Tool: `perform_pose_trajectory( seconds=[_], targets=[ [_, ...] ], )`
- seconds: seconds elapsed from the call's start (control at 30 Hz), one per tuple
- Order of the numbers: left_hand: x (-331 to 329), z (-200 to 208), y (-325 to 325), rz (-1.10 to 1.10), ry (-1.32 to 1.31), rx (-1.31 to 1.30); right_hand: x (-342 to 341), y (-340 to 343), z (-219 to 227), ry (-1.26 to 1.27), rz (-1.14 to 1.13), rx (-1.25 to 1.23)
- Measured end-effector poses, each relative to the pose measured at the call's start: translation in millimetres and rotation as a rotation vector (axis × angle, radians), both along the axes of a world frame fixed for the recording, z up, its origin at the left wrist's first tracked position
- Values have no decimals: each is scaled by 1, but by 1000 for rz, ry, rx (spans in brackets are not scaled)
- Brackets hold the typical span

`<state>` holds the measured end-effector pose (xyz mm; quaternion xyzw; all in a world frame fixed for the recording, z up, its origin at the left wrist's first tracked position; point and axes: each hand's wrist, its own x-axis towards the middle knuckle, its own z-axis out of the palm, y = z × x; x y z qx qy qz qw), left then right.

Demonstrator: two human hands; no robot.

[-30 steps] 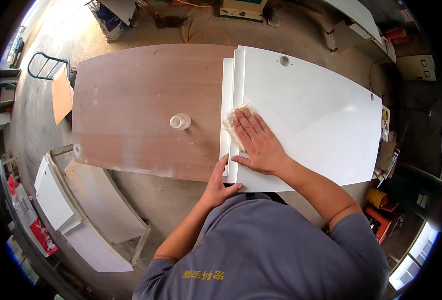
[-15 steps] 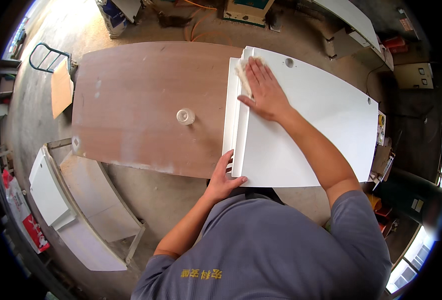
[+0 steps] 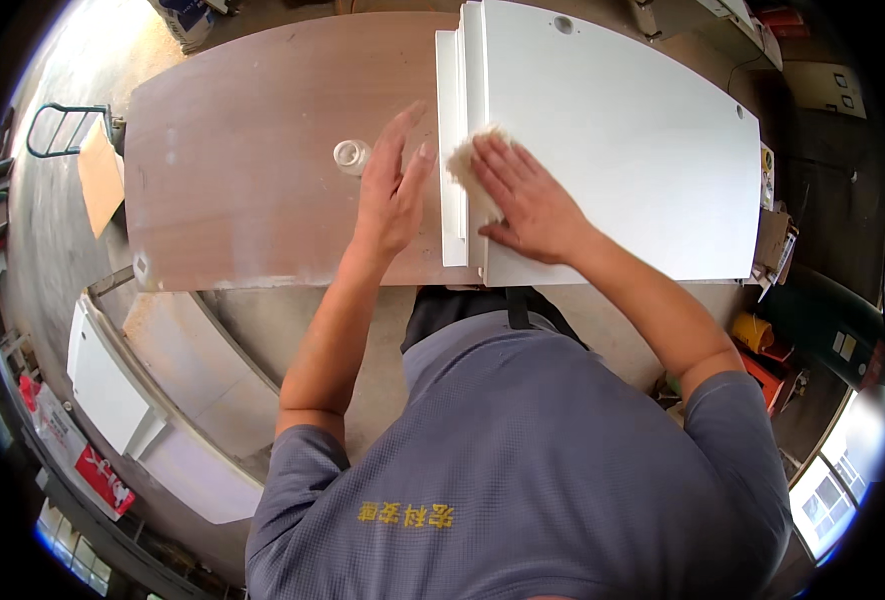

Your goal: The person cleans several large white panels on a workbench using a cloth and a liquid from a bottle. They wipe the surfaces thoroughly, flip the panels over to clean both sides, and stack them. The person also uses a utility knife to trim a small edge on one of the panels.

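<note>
At the far left, a red and white bag [image 3: 88, 460] lies low beside the floor area. Further up, a tan sheet [image 3: 101, 178] stands near the left end of the brown worktop [image 3: 233, 170]. Below that end, a smaller white board [image 3: 108, 380] lies aslant on a frame.

On the worktop, left of centre, sits a small clear jar [image 3: 350, 156]. Just right of it the person's left hand [image 3: 391, 195] is held over the brown surface, holding nothing; its fingers point away from the body, close to one another, with the thumb standing apart. Whether it touches the worktop cannot be told.

Next comes the stepped left edge of a large white panel [image 3: 643, 150], which covers the right part of the worktop. A cream, fluffy cloth [image 3: 471, 175] lies across this edge. The right hand [image 3: 533, 200] rests flat upon it, fingers straight and nearly together, thumb spread out, pressing rather than gripping. Below both arms is the person's grey shirt [image 3: 523, 450].

The panel has one round hole [image 3: 564, 25] near its far side and another at the right. Beyond it, lower right, stand a yellow container [image 3: 753, 331] and a dark green bin [image 3: 813, 315].
</note>
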<state>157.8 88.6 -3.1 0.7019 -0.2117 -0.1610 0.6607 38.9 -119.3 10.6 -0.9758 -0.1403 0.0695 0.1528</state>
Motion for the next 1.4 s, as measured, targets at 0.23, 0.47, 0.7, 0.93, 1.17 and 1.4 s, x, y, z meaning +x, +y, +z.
perform_pose_trajectory(
  seconds=[0.23,0.47,0.7,0.93,1.17,1.4],
  targets=[
    [59,23,-133,-390,-464,636,53,-9,-15,-17,-168,-140],
    [37,14,-170,-334,-862,1055,-120,29,5,34,168,110],
    [37,38,-171,-385,-639,1211,-113,21,-7,-68,52,-2],
    [37,24,-196,-362,-667,1238,-126,31,-17,-223,31,-9],
    [47,5,-177,-380,-721,1291,-200,-66,-4,-28,-162,-196],
    [20,46,-193,-391,-611,1295,-200,-269,-48,-229,-818,-383]
  ],
)
